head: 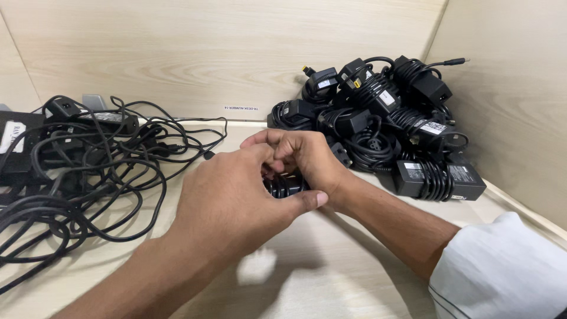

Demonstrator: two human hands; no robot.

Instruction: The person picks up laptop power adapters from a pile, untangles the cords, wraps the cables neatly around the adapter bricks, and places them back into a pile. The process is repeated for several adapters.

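Fingers of both the left hand point(227, 198) and the right hand point(307, 156) clamp the black coiled cable point(285, 186); it looks light, flexible and springy, best gripped around the wound bundle.

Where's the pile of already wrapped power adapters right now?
In the head view, the pile of wrapped power adapters sits at the back right of the wooden desk, in the corner formed by the partition walls, just beyond the right hand.
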